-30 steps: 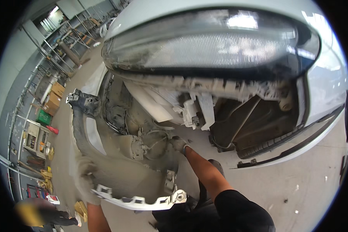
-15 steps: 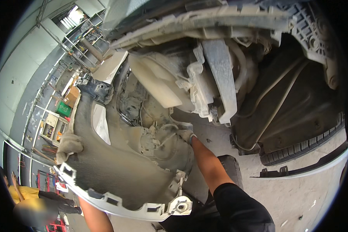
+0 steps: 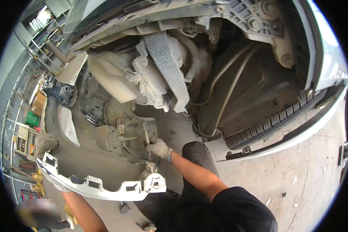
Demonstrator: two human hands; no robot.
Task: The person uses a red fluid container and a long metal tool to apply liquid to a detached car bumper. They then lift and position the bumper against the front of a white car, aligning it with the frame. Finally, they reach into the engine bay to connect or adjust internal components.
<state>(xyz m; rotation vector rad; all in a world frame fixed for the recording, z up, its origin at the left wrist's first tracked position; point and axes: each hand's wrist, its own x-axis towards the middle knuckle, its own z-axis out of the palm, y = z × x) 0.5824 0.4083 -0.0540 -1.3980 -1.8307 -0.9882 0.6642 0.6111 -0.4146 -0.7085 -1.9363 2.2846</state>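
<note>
A detached white bumper (image 3: 108, 188), its dirty inner side (image 3: 92, 154) facing me, hangs tilted at the lower left beside the opened front of a car. My left hand (image 3: 48, 142), in a grimy knit glove, is closed on the bumper's left part; the white edge partly hides it. My right hand (image 3: 158, 150), in a pale knit glove, is closed on the bumper's inner right part, by a pale hose (image 3: 146, 133). Above hang a grey metal bracket (image 3: 162, 62) and a pale plastic housing (image 3: 116, 83). A black fitting (image 3: 58, 91) sits on the bumper's far left end.
A wheel-arch liner (image 3: 251, 96), tyre (image 3: 270, 125) and hanging white trim strip (image 3: 286, 145) are at the right. Along the left wall stand racks, a green bin (image 3: 33, 118), cardboard (image 3: 38, 101) and tools. A person (image 3: 63, 224), mostly blurred, is at the lower left. My knee (image 3: 195, 150) is below.
The bumper and both hands have shifted left in the view. More of the car's exposed underside and wheel arch shows, and less of the headlamp.
</note>
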